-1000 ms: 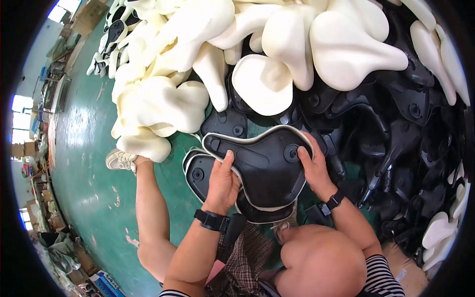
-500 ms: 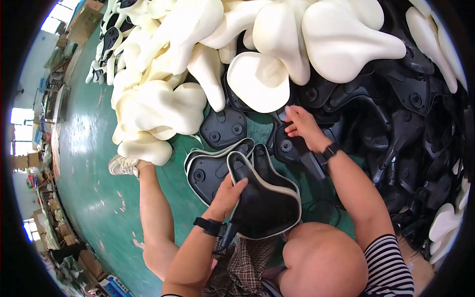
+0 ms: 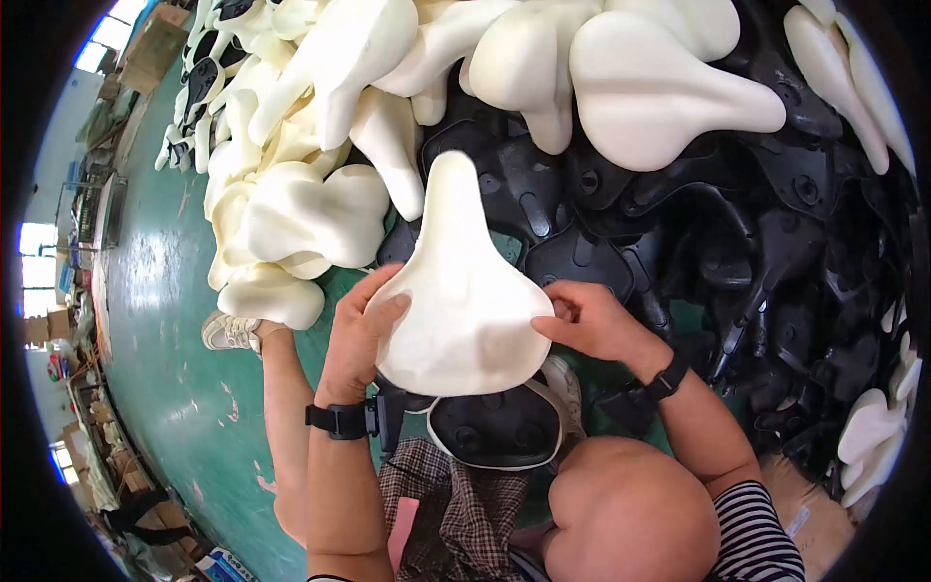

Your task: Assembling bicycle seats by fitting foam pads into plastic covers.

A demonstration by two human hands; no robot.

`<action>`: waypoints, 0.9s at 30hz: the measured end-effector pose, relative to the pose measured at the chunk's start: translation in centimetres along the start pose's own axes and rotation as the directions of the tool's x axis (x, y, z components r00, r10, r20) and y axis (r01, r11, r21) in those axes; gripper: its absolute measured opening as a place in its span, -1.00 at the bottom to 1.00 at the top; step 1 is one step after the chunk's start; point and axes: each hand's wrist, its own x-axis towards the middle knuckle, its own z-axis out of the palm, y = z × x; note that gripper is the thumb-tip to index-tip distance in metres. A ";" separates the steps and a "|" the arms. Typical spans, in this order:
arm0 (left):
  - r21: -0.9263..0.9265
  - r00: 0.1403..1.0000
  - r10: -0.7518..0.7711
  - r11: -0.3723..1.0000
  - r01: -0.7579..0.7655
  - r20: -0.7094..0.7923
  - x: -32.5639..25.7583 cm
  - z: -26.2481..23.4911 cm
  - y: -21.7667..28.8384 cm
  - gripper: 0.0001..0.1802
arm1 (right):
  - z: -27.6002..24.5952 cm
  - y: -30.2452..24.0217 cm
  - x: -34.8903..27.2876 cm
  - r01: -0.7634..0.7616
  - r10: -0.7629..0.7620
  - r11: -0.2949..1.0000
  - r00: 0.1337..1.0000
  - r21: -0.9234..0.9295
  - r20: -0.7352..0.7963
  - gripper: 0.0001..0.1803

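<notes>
A cream foam bicycle saddle pad (image 3: 461, 301) is held smooth side up in front of me, its narrow nose pointing away. My left hand (image 3: 364, 330) grips its wide end on the left, thumb on top. At the opposite side my right hand (image 3: 592, 320) pinches the edge, with the thumb on top and fingers curled. Below the pad, close to my lap, is a black saddle shell with a pale rim (image 3: 495, 432); the pad covers its far part. The pad's underside is hidden.
Cream foam saddle pads (image 3: 320, 213) are heaped at the far left, more (image 3: 669, 92) along the back. Black plastic saddle bases (image 3: 776, 262) fill the right side. Green floor (image 3: 165, 320) spreads to the left; my shoe (image 3: 231, 332) stands beside the heap.
My left hand has let go of the pale-rimmed black shell's nose. My right hand has come back from the pile. Both now hold a cream pad, and the rounded pad has gone from the pile's front.
</notes>
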 end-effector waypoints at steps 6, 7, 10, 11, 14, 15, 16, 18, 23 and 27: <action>-0.297 0.980 0.073 0.947 -0.126 -0.185 -3.7 -0.8 1.1 -0.43 | -3.5 11.1 -1.9 -0.338 -0.070 0.768 0.801 -0.544 -0.595 -0.49; -0.372 0.969 0.055 0.917 -0.145 -0.242 -4.0 -2.1 0.3 -0.40 | -3.2 12.3 -1.8 -0.358 -0.041 0.752 0.813 -0.554 -0.581 -0.48; -0.391 0.952 0.122 0.891 -0.230 -0.280 -4.7 -6.6 -1.3 -0.37 | -2.1 12.7 -0.6 -0.362 0.159 0.892 0.811 -0.269 -0.563 -0.51; -0.397 0.951 0.121 0.888 -0.232 -0.285 -4.5 -7.3 -2.2 -0.37 | -2.4 11.8 -0.5 -0.360 0.156 0.891 0.814 -0.276 -0.559 -0.51; -0.423 0.953 0.089 0.881 -0.210 -0.288 -5.4 -8.6 -2.8 -0.34 | -3.6 4.8 -1.8 -0.138 0.531 0.568 0.814 0.811 -0.233 -0.65; -0.404 0.947 0.085 0.890 -0.212 -0.310 -6.1 -8.2 -1.9 -0.33 | -3.9 2.5 -2.0 -0.133 0.522 0.565 0.822 0.815 -0.228 -0.65; -0.396 0.943 0.075 0.894 -0.208 -0.325 -6.5 -7.5 -1.5 -0.32 | -4.0 0.5 -2.3 -0.109 0.416 0.477 0.902 0.872 -0.114 -0.65; -0.311 0.956 0.136 0.925 -0.217 -0.260 -6.6 -3.6 1.3 -0.31 | -3.3 -2.9 -2.4 -0.110 0.290 0.386 0.957 0.916 -0.007 -0.64; -0.415 0.996 0.032 0.908 -0.062 -0.078 -5.7 -0.2 -1.1 -0.41 | -1.1 -6.9 0.0 0.210 -0.083 0.808 0.966 0.551 -0.246 -0.69; -0.443 0.997 0.056 0.894 -0.071 -0.046 -5.3 2.1 -0.3 -0.43 | -0.1 -6.6 2.3 0.492 -0.480 0.870 0.834 -0.027 -0.271 -0.73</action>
